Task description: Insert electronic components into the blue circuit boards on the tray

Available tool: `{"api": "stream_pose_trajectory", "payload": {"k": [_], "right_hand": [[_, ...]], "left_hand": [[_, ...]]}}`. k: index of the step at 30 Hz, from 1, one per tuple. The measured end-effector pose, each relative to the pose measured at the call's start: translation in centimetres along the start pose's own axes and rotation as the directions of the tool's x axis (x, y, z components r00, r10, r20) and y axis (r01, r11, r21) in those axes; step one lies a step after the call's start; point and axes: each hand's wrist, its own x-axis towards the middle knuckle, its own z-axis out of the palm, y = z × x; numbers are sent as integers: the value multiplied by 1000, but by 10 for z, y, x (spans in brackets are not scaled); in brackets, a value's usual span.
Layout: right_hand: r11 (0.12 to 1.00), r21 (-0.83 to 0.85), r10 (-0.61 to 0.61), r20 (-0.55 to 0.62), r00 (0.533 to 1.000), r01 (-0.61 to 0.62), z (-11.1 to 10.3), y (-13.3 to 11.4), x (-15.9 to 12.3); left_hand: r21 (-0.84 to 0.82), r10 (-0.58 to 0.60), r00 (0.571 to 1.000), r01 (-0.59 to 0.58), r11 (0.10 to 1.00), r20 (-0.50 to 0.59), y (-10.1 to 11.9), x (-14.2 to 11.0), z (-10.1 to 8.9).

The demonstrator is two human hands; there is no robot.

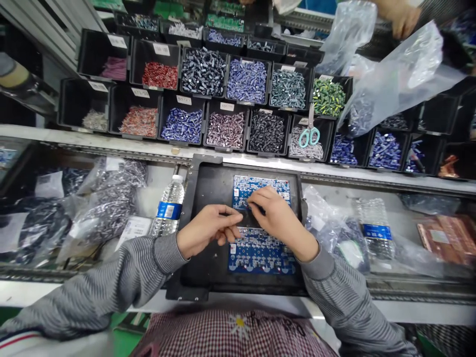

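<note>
Grip state, left hand [210,229]: thumb and forefinger were drawn close together above the gap between two circuit boards; whether they clamped a small part could not be determined. The right hand [275,216] was positioned over the lower edge of the upper board [261,183], fingertips bunched near its left portion; contact and any held part could not be confirmed. The lower board [262,255] lay nearer the person, partly beneath both hands. Both blue boards were located within a black tray [211,186] on the worktop [148,171]. A water bottle [169,208] stood just left of the tray. Beyond it, rows of black bins contained small parts sorted by colour; scissors [311,135] rested on pale parts in one front-row bin. Another person's hand [403,21] appeared at the upper right.
</note>
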Motion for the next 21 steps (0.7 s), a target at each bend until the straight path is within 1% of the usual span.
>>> {"api": "stream_pose_trajectory", "payload": {"k": [2,5,8,17,21], "right_hand": [[1000,-15,-12,8,1000,12,0,0,0],[999,-48,-27,6,1000,27,1,1,0],[995,-88,-46,0,999,45,1,1,0],[993,-111,-40,38,998,44,0,-1,-1],[994,-101,-36,34,999,39,-1,-2,-2]], "left_hand": [[-1,9,1000,-9,1000,-8,0,-2,0],[-93,37,999,-37,995,-4,-1,-3,-1],[-146,23,999,-27,989,-26,-2,-2,-2],[-189,7,998,-19,982,-63,0,4,-1],[-189,-3,998,-8,982,-58,0,4,-1]]}}
